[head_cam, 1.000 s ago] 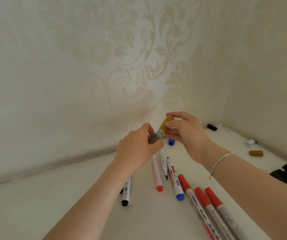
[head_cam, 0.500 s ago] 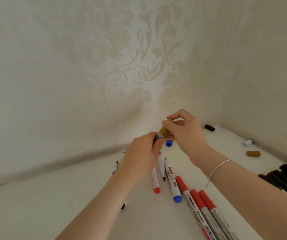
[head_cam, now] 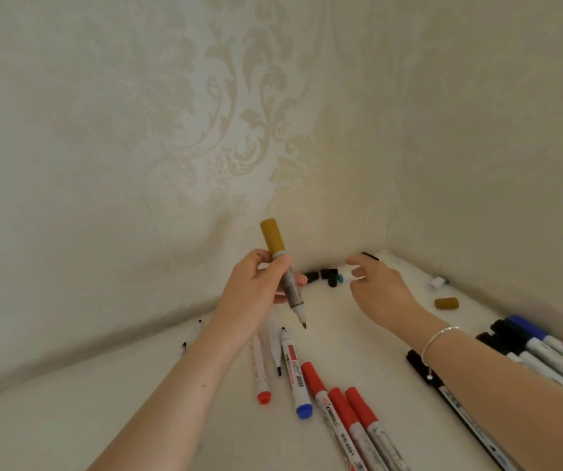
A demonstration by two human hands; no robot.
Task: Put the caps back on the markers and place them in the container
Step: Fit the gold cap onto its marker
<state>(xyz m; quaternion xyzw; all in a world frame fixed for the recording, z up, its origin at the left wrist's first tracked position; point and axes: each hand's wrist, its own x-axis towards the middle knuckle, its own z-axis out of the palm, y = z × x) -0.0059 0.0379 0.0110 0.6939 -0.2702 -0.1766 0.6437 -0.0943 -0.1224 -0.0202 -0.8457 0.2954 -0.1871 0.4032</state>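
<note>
Your left hand (head_cam: 256, 294) grips a grey marker (head_cam: 288, 283) upright, fingers curled round its barrel: mustard cap on top, fine tip bare at the bottom. Your right hand (head_cam: 377, 287) reaches toward loose caps in the corner, fingers loosely curled near a white-and-blue cap (head_cam: 344, 272); whether they pinch it, I cannot tell. Probably fetch the mustard cap (head_cam: 446, 303) instead, and press it straight on.

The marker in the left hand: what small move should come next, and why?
Probably the right hand should fetch the loose mustard cap and press it onto the bare tip. The left hand grips the marker, which wears a matching cap on its upper end only.
</note>
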